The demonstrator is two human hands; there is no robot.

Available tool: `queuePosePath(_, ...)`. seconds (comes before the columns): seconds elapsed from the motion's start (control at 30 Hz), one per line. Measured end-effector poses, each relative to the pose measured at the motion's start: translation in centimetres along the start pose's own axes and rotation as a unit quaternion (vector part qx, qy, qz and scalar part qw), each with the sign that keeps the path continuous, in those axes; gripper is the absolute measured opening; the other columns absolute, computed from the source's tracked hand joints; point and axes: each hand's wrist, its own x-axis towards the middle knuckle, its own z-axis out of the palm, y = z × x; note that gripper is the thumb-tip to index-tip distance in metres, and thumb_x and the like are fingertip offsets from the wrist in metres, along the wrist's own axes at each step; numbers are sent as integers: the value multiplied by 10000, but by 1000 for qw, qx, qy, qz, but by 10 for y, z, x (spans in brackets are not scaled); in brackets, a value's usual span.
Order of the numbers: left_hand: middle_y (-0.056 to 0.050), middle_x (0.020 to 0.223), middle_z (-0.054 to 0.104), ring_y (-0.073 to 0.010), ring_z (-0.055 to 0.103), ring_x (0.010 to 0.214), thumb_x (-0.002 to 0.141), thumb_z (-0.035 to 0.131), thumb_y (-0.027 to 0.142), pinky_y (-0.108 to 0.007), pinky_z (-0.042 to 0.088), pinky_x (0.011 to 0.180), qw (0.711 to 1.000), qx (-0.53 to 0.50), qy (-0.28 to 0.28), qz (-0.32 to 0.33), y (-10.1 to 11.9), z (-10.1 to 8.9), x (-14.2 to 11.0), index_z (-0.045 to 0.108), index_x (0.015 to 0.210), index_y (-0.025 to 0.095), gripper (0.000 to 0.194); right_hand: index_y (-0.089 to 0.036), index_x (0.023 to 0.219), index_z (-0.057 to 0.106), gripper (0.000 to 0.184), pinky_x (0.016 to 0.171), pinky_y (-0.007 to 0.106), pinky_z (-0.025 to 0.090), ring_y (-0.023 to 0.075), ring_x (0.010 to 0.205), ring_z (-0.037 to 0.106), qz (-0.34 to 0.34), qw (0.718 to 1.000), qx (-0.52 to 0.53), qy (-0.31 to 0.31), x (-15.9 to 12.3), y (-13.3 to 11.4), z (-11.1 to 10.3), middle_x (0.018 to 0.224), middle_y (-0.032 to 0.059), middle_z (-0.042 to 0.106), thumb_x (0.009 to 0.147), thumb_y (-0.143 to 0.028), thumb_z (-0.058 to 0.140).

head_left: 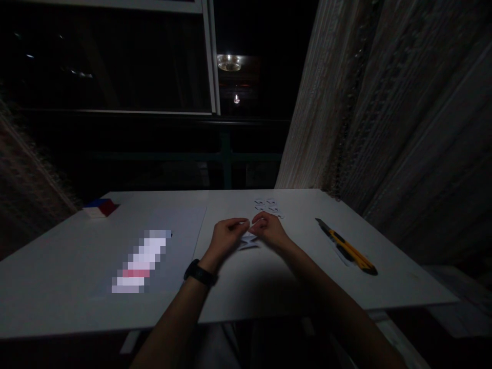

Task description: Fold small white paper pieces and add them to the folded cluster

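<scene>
Both hands meet over the middle of the white table. My left hand (pixel 226 237), with a dark watch on its wrist, pinches with thumb and forefinger. Close beside it my right hand (pixel 269 229) also pinches, its fingertips almost touching those of the left. A small white paper piece (pixel 249 238) shows just under the fingertips; the fingers partly hide it. Below it lies another folded-looking white paper piece (pixel 249 245). Just beyond the hands, several small white paper pieces with dark marks (pixel 272 203) lie in rows.
A yellow and black utility knife (pixel 348 247) lies on the right of the white table (pixel 292 294), blade extended. On the left are a lit, blurred-out screen (pixel 144 259) on a pale sheet (pixel 192 220) and a coloured cube (pixel 100 207). Curtains (pixel 307 113) hang behind. The light is dim.
</scene>
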Motion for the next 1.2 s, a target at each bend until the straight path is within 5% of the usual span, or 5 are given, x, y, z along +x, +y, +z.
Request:
queuePosePath(0.2,-78,722,694,-200,623,686,672,628,309,-273,439,643,994,88,-17,62,-4,-1,1,717,738,163,183,-178,714,523,272,501,240,450,120,487,569,-4,999,-11,-44,-1,4,1,501,-56,594,515,-224,703)
queuePosePath(0.47,-46,695,684,-166,594,642,717,557,314,-250,412,597,980,174,-74,62,-5,-6,3,698,755,146,222,-173,748,517,289,515,233,442,119,507,575,5,995,-34,-90,-3,5,-2,526,-54,606,529,-222,699)
queuePosePath(1.0,-35,670,672,-141,573,605,757,528,346,-232,379,549,973,207,-60,85,-7,-4,1,693,759,139,264,-176,817,509,386,430,180,320,67,436,459,3,989,-81,-120,-4,3,-3,528,-75,541,512,-225,741)
queuePosePath(1.2,-53,790,693,-153,614,714,756,555,285,-237,431,658,976,165,-75,120,-8,-4,2,705,801,159,200,-183,835,481,429,409,173,293,60,409,434,14,991,-49,-127,-3,2,-5,506,-85,530,514,-271,751)
